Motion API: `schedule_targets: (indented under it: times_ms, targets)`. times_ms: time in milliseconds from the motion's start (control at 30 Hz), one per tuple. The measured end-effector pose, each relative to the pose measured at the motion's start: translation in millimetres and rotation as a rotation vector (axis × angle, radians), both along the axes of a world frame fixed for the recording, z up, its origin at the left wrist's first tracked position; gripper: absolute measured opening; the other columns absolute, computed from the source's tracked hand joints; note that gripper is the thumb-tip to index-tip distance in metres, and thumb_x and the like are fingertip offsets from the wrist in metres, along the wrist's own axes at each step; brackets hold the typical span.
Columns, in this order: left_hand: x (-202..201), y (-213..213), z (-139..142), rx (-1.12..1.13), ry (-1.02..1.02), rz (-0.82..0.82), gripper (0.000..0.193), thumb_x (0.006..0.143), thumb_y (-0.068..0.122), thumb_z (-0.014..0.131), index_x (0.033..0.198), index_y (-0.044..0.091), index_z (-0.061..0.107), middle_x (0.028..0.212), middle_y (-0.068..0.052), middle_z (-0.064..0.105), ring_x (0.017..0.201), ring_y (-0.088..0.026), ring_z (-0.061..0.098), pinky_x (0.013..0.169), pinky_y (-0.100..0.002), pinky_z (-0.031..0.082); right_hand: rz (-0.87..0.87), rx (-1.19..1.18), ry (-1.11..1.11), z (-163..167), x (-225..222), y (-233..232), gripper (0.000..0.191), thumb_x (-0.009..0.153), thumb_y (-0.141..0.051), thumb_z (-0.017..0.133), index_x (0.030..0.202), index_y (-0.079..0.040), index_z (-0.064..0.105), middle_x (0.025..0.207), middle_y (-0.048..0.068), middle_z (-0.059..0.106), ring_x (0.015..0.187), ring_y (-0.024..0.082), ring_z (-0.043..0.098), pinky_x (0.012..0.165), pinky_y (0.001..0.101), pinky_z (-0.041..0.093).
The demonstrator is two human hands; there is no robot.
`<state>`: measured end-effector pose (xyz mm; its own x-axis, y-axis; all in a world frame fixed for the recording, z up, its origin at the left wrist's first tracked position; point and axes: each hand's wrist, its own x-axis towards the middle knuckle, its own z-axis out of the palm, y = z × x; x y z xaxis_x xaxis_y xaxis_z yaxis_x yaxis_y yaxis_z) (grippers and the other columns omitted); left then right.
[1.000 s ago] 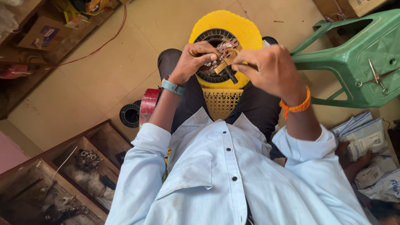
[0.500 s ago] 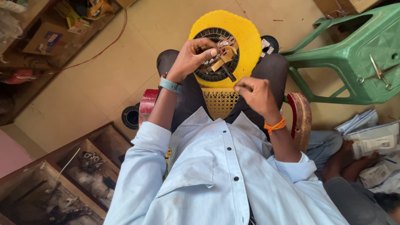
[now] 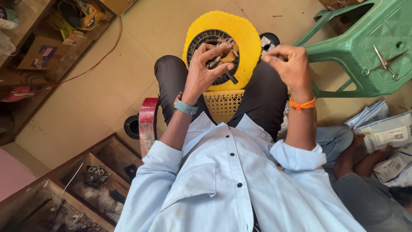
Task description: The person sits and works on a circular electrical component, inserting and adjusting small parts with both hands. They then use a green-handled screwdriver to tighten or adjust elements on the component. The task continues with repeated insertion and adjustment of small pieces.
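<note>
While the person sits with knees apart above a round yellow spool (image 3: 240,32), the left hand (image 3: 205,68) is raised at about eleven o'clock from the lap, its fingers curled around a small copper-wound motor armature (image 3: 223,50) whose dark shaft pokes out toward four o'clock below the thumb. At one o'clock the right hand (image 3: 289,64) is well apart from the armature, thumb and forefinger pinched together; whether anything thin lies between them cannot be told. A teal watch (image 3: 185,106) sits on the left wrist and an orange thread band (image 3: 302,104) on the right. Beneath the hands, a woven cane seat (image 3: 223,105) shows between the dark trousers. At two o'clock stands a green plastic stool (image 3: 365,47) with scissors (image 3: 383,63) lying on its top. Wooden compartments (image 3: 92,180) with metal parts sit at eight o'clock, and paper packets (image 3: 386,137) lie at four o'clock beside another person's foot.
</note>
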<state>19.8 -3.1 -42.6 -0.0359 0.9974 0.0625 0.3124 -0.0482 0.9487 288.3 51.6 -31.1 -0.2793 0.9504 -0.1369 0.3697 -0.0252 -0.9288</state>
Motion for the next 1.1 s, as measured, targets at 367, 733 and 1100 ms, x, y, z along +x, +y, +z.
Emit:
schedule_targets:
  times_ms: [367,733,1100]
  targets:
    - [6,-7,-1,0.090,0.166,0.084,0.049,0.079,0.025,0.088,0.126,0.018,0.075,0.131,0.005,0.073,0.087,-0.019,0.052,0.091,-0.029,0.049,0.423,0.287,-0.182,55,-66,74,0.012,0.095,-0.010,0.077,0.101,0.000,0.077,0.079,0.007,0.070,0.069,0.007,0.061,0.063,0.0248,0.045]
    - [10,-10,-16,-0.059,0.126,0.149,0.040,0.080,0.029,0.086,0.119,0.019,0.078,0.114,0.001,0.074,0.093,-0.022,0.050,0.091,-0.033,0.048,0.881,0.364,-0.590,51,-160,87,0.019,0.074,-0.018,0.075,0.091,-0.011,0.082,0.077,0.017,0.071,0.068,0.033,0.070,0.065,0.0433,0.055]
    - [4,-15,-24,0.060,0.030,0.116,0.039,0.086,0.026,0.084,0.123,0.015,0.077,0.134,0.003,0.072,0.108,-0.016,0.061,0.097,-0.030,0.040,0.118,0.266,-0.277,50,-104,-51,0.010,0.095,-0.006,0.077,0.105,-0.005,0.078,0.078,0.011,0.072,0.061,0.015,0.063,0.058,0.0289,0.048]
